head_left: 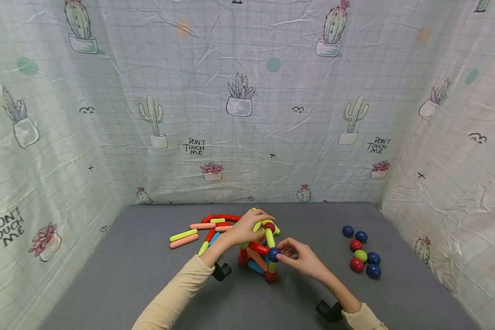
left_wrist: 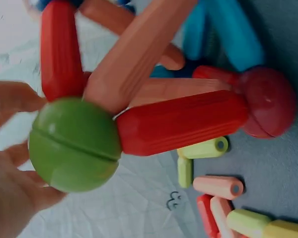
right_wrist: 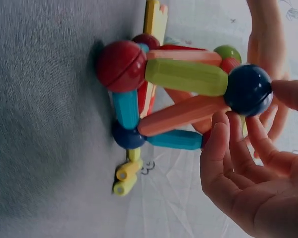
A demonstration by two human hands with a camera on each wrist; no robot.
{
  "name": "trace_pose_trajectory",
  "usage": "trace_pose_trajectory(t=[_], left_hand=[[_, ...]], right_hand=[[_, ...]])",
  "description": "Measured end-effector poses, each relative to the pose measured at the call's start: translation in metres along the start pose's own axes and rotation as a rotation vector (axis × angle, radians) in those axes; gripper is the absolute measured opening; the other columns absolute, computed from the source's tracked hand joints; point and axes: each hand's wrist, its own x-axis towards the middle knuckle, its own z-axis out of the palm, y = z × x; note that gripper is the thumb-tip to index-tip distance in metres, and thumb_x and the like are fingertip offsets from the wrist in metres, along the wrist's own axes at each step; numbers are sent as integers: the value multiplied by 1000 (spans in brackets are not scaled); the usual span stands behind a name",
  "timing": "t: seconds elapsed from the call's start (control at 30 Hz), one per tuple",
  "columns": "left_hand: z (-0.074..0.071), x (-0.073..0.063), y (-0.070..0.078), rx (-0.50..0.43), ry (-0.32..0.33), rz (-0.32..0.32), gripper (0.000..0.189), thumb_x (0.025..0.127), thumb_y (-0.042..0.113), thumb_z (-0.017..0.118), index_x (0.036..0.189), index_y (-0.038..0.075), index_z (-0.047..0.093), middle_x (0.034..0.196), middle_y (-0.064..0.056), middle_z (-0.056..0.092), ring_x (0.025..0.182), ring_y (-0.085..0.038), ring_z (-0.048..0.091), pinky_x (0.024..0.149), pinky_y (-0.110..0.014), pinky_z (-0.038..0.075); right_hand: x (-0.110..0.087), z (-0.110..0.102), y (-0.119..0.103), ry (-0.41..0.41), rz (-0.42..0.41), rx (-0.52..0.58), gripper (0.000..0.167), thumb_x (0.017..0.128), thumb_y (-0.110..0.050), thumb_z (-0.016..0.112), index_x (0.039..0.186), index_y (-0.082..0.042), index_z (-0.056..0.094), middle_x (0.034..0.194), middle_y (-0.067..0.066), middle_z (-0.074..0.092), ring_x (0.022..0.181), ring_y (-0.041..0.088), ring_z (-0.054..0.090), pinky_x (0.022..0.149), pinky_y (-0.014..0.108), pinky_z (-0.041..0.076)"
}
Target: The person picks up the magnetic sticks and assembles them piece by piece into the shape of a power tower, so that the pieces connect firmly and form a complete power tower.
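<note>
A frame of coloured magnetic sticks and balls stands on the grey surface between two hands. At its near right, my right hand (head_left: 303, 260) pinches a dark blue ball (right_wrist: 248, 90) joined to a yellow-green stick (right_wrist: 186, 77) and an orange stick (right_wrist: 184, 115). From the left, my left hand (head_left: 247, 228) reaches over the frame's top, its thumb and fingers about a yellow-green stick (head_left: 257, 226); the exact contact is partly hidden. A green ball (left_wrist: 75, 144) lies close before its fingers. Dark red balls sit at an upper corner (head_left: 269, 227) and a base corner (head_left: 271, 277).
Loose sticks in red, orange, yellow-green and blue lie behind and left of the frame, including an orange stick (head_left: 184, 241). Several loose balls, among them a red ball (head_left: 356, 265), rest on the right. A patterned curtain (head_left: 247, 137) encloses the back and sides.
</note>
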Motion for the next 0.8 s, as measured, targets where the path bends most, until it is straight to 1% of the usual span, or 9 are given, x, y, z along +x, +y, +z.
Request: trace_pose_trajectory(t=[0.07,0.13,0.23,0.3,0.37,0.43,0.6,0.7,0.8], left_hand=[[-1,3,-4,-127,-31,-55,34,89,9,50,123,10,52,119,-11,55,109,-26,49,91,-39,40],[-1,6,-8,-220,-90,-85,35,92,15,46,126,8,48,122,-13,54,112,-27,50,93,-40,41],[3,8,-12,-294,-188,-113,37,94,22,43,129,11,45,124,-11,53,109,-25,53,89,-34,45],[5,9,-13,-319,-224,-122,37,94,24,43,129,11,47,122,-10,54,104,-24,54,83,-28,46],[6,9,-14,-326,-225,-118,35,94,23,43,126,11,49,118,-10,55,100,-23,55,80,-26,45],[7,9,-15,-326,-211,-112,33,94,22,44,124,10,51,114,-10,56,97,-23,55,80,-26,45],[12,11,-15,-335,-170,-148,30,90,20,52,119,12,54,106,-9,59,90,-24,56,71,-22,46],[13,12,-16,-333,-158,-177,29,88,21,55,116,14,55,103,-7,60,86,-22,55,66,-19,44],[13,11,-16,-314,-154,-163,28,89,22,54,116,16,56,103,-6,60,87,-19,55,70,-21,45]], right_hand=[[0,1,0,-4,44,24,29,85,-31,58,103,-8,55,98,8,60,79,11,57,66,23,48],[0,2,-1,-5,66,29,28,86,-28,58,105,-8,54,99,9,59,81,14,57,68,22,47],[-1,3,-5,-3,47,26,29,87,-22,57,111,-9,50,98,11,59,80,19,58,64,21,47],[-4,2,-13,-5,18,29,31,87,-18,56,116,-8,48,97,14,60,79,25,60,62,21,47],[-6,0,-23,-10,-7,30,32,88,-14,55,118,-6,47,96,17,60,78,30,60,60,22,47],[-8,-2,-31,-15,-24,25,30,88,-13,54,116,-4,49,96,18,60,78,31,60,61,23,48],[-4,2,-9,-5,-37,17,26,88,-28,55,111,-15,54,97,9,62,77,16,60,64,24,48],[-2,5,2,-3,-38,25,27,87,-33,55,111,-20,54,97,6,62,78,15,60,64,24,48],[-2,5,1,-3,-43,27,27,87,-32,55,111,-19,54,97,7,63,78,15,60,64,24,48]])
